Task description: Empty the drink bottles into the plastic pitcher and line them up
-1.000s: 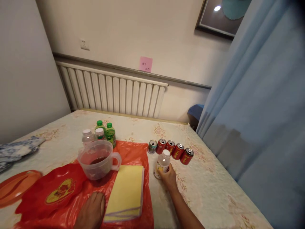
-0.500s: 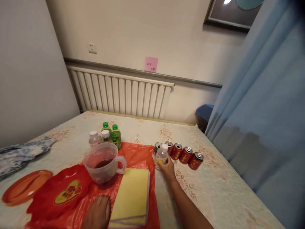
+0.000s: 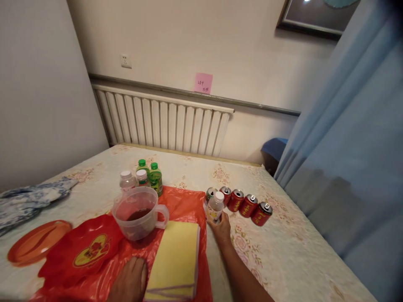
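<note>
The right hand [image 3: 222, 228] grasped a small white-capped bottle [image 3: 215, 207] upright on the bed [image 3: 283, 251], just beside the row of red cans [image 3: 242, 203]. The left hand [image 3: 129, 283] lay flat, released, on the orange bag [image 3: 179, 201]. Setting-down looked underway; letting go needs a steady base.

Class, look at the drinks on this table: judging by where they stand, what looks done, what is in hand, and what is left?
Done: five cans stand in a row by the orange bag.
In hand: the right hand grips a white-capped bottle at the row's near end; the left hand rests flat on the bag.
Left: four bottles behind the plastic jug are untouched.
</note>
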{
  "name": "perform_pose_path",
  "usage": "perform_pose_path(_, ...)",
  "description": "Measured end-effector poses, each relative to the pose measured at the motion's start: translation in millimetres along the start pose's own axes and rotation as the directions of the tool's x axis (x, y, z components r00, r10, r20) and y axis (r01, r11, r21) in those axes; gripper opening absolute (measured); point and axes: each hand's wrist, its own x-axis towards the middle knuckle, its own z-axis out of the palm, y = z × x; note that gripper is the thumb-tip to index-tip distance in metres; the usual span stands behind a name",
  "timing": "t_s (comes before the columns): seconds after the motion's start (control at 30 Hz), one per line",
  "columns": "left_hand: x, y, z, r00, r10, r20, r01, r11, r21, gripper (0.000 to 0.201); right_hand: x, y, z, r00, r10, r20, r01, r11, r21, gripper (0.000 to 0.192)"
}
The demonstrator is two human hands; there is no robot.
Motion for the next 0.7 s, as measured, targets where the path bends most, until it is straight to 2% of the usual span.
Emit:
perform_pose_path(0.2,0,1,0.1,1.000,-0.016,0.003,0.016,1.000,-0.022,0.035,4,5,3,0.999,-0.045,0.024,0.045,0.999,-0.018,0.048)
perform_pose_path(0.7,-2,-2,4.4,0.997,0.032,-0.063,-0.032,0.999,0.003,0.032,11,19,13,0.997,-0.046,0.068,0.044,0.998,0.038,0.051)
